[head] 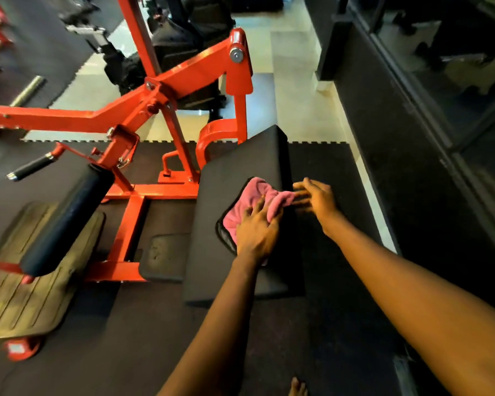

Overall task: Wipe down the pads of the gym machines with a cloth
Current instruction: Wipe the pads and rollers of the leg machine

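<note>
Left hand (257,228): lies on top of the cloth (247,200), fingers bent into its folds, a bunch of it seemingly caught between thumb and fingers
Right hand (318,199): fingers straight and loosely spread, tips at the cloth's right end; motion blur hides whether they touch it
Cloth: pink, crumpled, on the right half of the pad (235,167), reaching its right edge
Pad: large, black, sloping away from the person; the cloth covers only a small part of it
Step in hand: wiping this pad, probably with the cloth being gathered or straightened between strokes
Progress: cannot be read from the pad's surface; it looks the same all over
Next move: flatten the cloth under the palm, then sweep it over the far end, the left half and the side faces, keeping pressure even so it does not bunch up again
Still to wipe: the roller pad (66,218) to the left, on the red frame (183,78)
Around: footplate (26,267) below the roller pad, dark floor mats (329,167) under everything
</note>
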The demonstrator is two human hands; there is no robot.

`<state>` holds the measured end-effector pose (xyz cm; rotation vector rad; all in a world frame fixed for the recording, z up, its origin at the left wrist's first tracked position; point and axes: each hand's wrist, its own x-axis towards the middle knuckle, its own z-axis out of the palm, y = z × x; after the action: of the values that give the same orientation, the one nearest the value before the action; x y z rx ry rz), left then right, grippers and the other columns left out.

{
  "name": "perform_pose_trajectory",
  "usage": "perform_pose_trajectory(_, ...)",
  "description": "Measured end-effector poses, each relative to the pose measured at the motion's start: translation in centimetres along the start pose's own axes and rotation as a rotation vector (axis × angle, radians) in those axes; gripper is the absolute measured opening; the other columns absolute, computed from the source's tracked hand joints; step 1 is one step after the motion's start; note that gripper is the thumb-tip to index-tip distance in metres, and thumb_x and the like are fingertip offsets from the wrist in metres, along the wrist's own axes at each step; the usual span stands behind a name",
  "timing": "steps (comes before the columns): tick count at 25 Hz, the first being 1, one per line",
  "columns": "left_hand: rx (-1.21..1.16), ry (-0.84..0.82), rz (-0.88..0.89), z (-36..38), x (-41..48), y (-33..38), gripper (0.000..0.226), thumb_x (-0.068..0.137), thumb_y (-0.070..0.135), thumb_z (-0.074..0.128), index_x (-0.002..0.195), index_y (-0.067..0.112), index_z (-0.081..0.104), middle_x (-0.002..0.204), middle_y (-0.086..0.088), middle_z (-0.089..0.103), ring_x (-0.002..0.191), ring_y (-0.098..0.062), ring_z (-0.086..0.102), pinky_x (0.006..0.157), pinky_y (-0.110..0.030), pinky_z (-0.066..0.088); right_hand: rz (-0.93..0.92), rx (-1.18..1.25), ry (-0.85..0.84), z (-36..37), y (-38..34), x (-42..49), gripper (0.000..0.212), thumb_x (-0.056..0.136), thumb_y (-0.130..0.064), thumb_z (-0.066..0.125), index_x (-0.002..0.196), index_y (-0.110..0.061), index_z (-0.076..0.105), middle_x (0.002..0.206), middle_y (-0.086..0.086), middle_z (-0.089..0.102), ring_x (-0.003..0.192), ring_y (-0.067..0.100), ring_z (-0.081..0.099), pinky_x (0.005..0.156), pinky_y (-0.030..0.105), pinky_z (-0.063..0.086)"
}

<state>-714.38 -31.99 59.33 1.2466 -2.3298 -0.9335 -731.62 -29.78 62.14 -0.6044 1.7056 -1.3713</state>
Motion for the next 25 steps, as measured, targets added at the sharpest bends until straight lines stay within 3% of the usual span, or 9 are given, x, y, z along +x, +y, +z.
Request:
perform_pose_trajectory(3,0.092,-0.067,0.065,0.2,-2.9,3.2,0.050,0.095,0.066,0.019,0.145,0.066,0.018,0.161,0.015,0.028,0.150,-0.018,0.024,0.120,-0.042,0.021,0.090,-0.062,-0.149,-2.1,-0.3,-4.0,0.031,0.103,-0.036,0.053,0.087,-0.015,0.071,0.068,0.003,0.070,0.055,0.014,0.066,0.052,0.025,0.052)
perform_pose_trajectory(6,-0.037,-0.106,0.090,-1.3,-5.9,4.9,0.061,0.091,0.050,0.043,0.150,0.038,0.037,0.158,0.004,0.038,0.146,-0.013,0.030,0.118,-0.033,0.020,0.069,-0.139,-0.245,-1.9,0.3,-6.4,0.014,0.100,-0.024,0.059,0.093,-0.016,0.068,0.081,0.008,0.068,0.067,0.016,0.062,0.058,0.026,0.051)
perform_pose_trajectory(11,-0.282,0.258,-0.082,-3.5,-10.2,0.4,0.038,0.071,0.033,0.047,0.100,0.019,0.065,0.100,0.001,0.069,0.093,-0.023,0.064,0.084,-0.045,0.053,0.041,-0.619,-0.583,-4.0,-0.1,-7.2,0.031,0.085,0.014,0.049,0.082,-0.014,0.064,0.079,0.008,0.063,0.072,0.017,0.056,0.060,0.027,0.046)
perform_pose_trajectory(14,-0.169,0.241,-0.222,-3.8,-11.1,-1.6,0.032,0.078,0.029,0.048,0.106,0.020,0.062,0.108,-0.003,0.066,0.103,-0.029,0.059,0.091,-0.047,0.049,0.039,-0.912,-0.337,-4.1,-0.3,-7.2,0.027,0.082,0.007,0.052,0.074,-0.017,0.060,0.076,0.008,0.063,0.067,0.025,0.060,0.057,0.031,0.050)
perform_pose_trajectory(16,-0.115,0.120,-0.241,-3.4,-10.9,-2.7,0.044,0.086,0.022,0.051,0.128,0.011,0.057,0.129,-0.012,0.059,0.122,-0.032,0.052,0.105,-0.040,0.041,-0.007,-0.968,0.045,-2.2,0.9,-7.9,0.018,0.081,-0.003,0.059,0.084,-0.020,0.063,0.103,0.015,0.068,0.097,0.035,0.062,0.088,0.042,0.052)
perform_pose_trajectory(18,-0.176,0.010,-0.253,-3.1,-10.7,-3.4,0.050,0.091,0.013,0.052,0.141,0.005,0.049,0.141,-0.014,0.053,0.132,-0.029,0.047,0.109,-0.033,0.035,-0.033,-0.853,0.289,1.3,2.9,-9.7,0.030,0.087,-0.028,0.066,0.115,-0.018,0.063,0.136,0.021,0.054,0.127,0.042,0.045,0.110,0.054,0.035)
perform_pose_trajectory(20,-0.257,-0.046,-0.298,-3.3,-10.6,-4.5,0.052,0.089,0.018,0.047,0.139,0.004,0.050,0.139,-0.012,0.056,0.129,-0.026,0.052,0.101,-0.027,0.038,0.079,-0.714,0.220,5.2,4.1,-12.1,0.095,0.084,-0.069,0.063,0.156,-0.018,0.030,0.164,0.022,0.019,0.149,0.044,0.019,0.120,0.061,0.017)
perform_pose_trajectory(22,-0.227,-0.094,-0.337,-3.5,-10.7,-6.3,0.045,0.095,0.012,0.046,0.139,0.004,0.051,0.139,-0.013,0.057,0.128,-0.027,0.053,0.097,-0.026,0.038,0.165,-0.692,0.191,7.2,5.0,-13.4,0.130,0.068,-0.083,0.067,0.163,-0.025,-0.001,0.167,0.023,0.003,0.152,0.045,0.013,0.122,0.059,0.014)
perform_pose_trajectory(25,-0.120,-0.170,-0.320,-3.6,-10.7,-8.5,0.047,0.093,-0.003,0.046,0.139,0.006,0.052,0.141,-0.016,0.056,0.129,-0.029,0.052,0.100,-0.027,0.037,0.185,-0.709,0.263,6.5,6.2,-12.6,0.115,0.076,-0.070,0.072,0.162,-0.022,0.014,0.154,0.030,0.037,0.140,0.046,0.039,0.116,0.052,0.030)
